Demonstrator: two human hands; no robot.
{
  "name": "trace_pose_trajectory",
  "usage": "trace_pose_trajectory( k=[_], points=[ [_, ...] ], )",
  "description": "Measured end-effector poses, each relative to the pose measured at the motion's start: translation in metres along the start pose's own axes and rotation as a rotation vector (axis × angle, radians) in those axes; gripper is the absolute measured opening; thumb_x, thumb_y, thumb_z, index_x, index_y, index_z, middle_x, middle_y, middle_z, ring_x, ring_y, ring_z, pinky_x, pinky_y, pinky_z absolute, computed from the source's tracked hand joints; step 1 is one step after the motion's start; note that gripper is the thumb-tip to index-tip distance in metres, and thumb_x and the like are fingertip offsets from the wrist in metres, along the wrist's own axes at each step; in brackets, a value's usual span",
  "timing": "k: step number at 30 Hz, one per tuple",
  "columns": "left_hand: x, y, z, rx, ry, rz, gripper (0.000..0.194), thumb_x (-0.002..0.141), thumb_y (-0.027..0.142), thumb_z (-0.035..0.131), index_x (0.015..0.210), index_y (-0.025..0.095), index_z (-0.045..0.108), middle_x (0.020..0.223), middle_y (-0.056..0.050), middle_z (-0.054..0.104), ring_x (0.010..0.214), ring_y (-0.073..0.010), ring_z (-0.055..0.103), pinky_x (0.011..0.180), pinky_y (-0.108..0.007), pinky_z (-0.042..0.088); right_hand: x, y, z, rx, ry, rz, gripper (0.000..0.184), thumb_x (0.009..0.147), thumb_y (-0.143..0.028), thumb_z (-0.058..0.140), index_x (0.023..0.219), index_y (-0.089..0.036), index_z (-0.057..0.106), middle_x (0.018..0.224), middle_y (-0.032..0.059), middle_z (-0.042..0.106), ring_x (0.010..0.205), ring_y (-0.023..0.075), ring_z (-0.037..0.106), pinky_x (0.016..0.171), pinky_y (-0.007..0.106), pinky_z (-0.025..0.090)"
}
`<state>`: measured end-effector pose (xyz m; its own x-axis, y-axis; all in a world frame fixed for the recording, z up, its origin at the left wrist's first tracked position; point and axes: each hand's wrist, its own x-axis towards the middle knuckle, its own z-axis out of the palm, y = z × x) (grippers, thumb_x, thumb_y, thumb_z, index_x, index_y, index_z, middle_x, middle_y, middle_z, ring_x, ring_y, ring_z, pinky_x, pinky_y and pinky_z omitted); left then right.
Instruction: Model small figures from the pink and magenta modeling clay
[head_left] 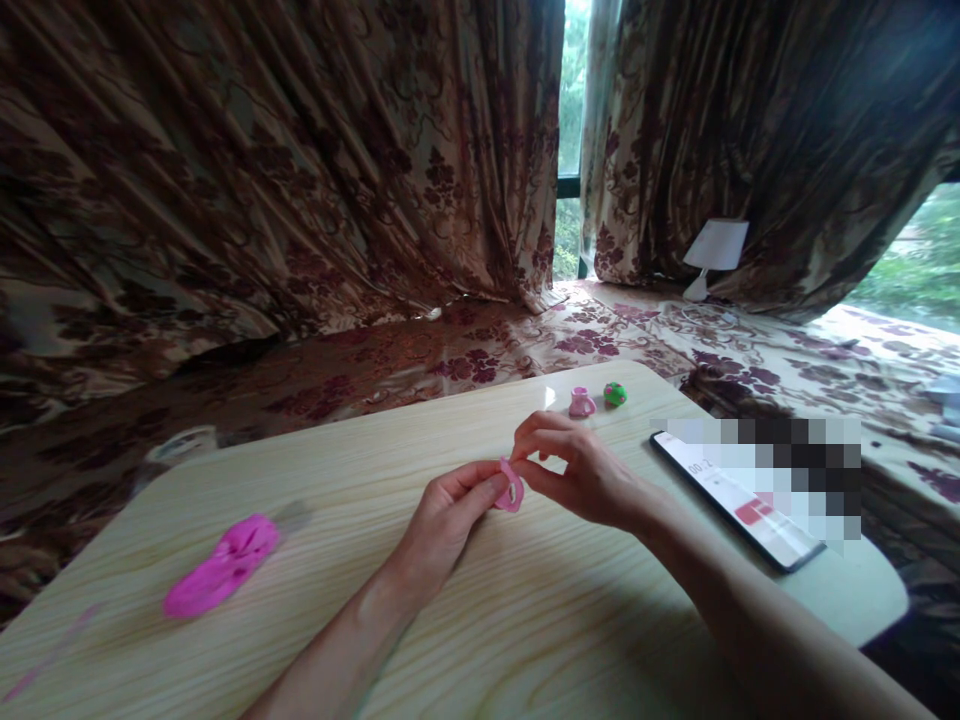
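Note:
Near the middle of the wooden table, my left hand pinches a small pink ring of modelling clay between thumb and fingers. From the right, my right hand holds the upper edge of the same ring with its thumb and fingertips closed. An opening shows through the middle of the ring. To the left lies a bright pink, flattened lump of clay with dents in its surface. Beyond my right hand stand a small pink clay figure and a green clay piece with pink spots.
A phone with a lit timer screen lies at the table's right side. A thin pink strip is on the left edge. A white lamp stands on the flowered cloth behind, near long patterned curtains.

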<state>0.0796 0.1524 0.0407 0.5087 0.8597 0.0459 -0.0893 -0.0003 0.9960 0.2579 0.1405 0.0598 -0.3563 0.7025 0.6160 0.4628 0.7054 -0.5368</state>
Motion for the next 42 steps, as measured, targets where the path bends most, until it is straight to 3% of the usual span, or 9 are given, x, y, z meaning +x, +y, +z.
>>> trace_pose_trajectory(
  k=[7, 12, 16, 20, 26, 42],
  points=[
    [0.002, -0.005, -0.003, 0.018, 0.069, 0.010, 0.014, 0.080, 0.028, 0.058, 0.085, 0.017, 0.065, 0.082, -0.003, 0.064, 0.079, -0.0135, 0.054, 0.079, -0.024, 0.040, 0.001, -0.003, -0.005, 0.015, 0.042, 0.036, 0.017, 0.088, -0.019, 0.047, 0.082, -0.017, 0.062, 0.086, 0.0054, 0.059, 0.081, 0.0138, 0.055, 0.073, 0.028, 0.045],
    [0.004, -0.005, -0.003, 0.023, 0.128, 0.026, 0.016, 0.076, 0.027, 0.064, 0.088, 0.016, 0.064, 0.082, -0.002, 0.065, 0.079, -0.0119, 0.055, 0.078, -0.022, 0.040, 0.000, -0.002, -0.001, 0.007, 0.037, 0.045, 0.011, 0.081, -0.021, 0.057, 0.089, -0.019, 0.064, 0.088, 0.0043, 0.059, 0.081, 0.0139, 0.055, 0.070, 0.027, 0.046],
    [0.004, -0.005, -0.003, 0.038, 0.127, 0.030, 0.016, 0.075, 0.027, 0.064, 0.087, 0.017, 0.065, 0.084, -0.002, 0.066, 0.081, -0.0119, 0.056, 0.079, -0.021, 0.041, 0.000, -0.002, 0.002, 0.006, 0.043, 0.040, 0.010, 0.082, -0.018, 0.054, 0.085, -0.019, 0.064, 0.088, 0.0040, 0.059, 0.080, 0.0132, 0.055, 0.072, 0.028, 0.045],
    [0.004, -0.005, -0.002, 0.041, 0.136, 0.021, 0.019, 0.075, 0.028, 0.065, 0.090, 0.017, 0.066, 0.092, -0.003, 0.067, 0.085, -0.0130, 0.057, 0.081, -0.022, 0.041, 0.001, -0.005, -0.003, 0.008, 0.057, 0.156, 0.014, 0.085, -0.019, 0.050, 0.083, -0.017, 0.063, 0.084, 0.0035, 0.060, 0.073, 0.0111, 0.055, 0.062, 0.023, 0.044],
    [0.003, -0.008, -0.004, 0.134, 0.116, 0.013, 0.022, 0.077, 0.030, 0.062, 0.094, 0.017, 0.063, 0.086, -0.002, 0.065, 0.076, -0.0108, 0.056, 0.070, -0.020, 0.042, 0.000, -0.005, 0.000, 0.016, -0.012, 0.259, 0.015, 0.083, -0.023, 0.053, 0.075, -0.016, 0.064, 0.077, 0.0021, 0.058, 0.068, 0.0097, 0.054, 0.057, 0.021, 0.041],
    [0.005, -0.012, -0.002, 0.198, 0.132, 0.073, 0.018, 0.075, 0.029, 0.064, 0.089, 0.018, 0.065, 0.086, -0.001, 0.064, 0.073, -0.0099, 0.055, 0.067, -0.019, 0.042, -0.001, -0.002, 0.006, 0.015, 0.032, 0.255, 0.012, 0.082, -0.016, 0.052, 0.073, -0.016, 0.060, 0.076, 0.0005, 0.057, 0.066, 0.0083, 0.052, 0.055, 0.020, 0.039]
  ],
)
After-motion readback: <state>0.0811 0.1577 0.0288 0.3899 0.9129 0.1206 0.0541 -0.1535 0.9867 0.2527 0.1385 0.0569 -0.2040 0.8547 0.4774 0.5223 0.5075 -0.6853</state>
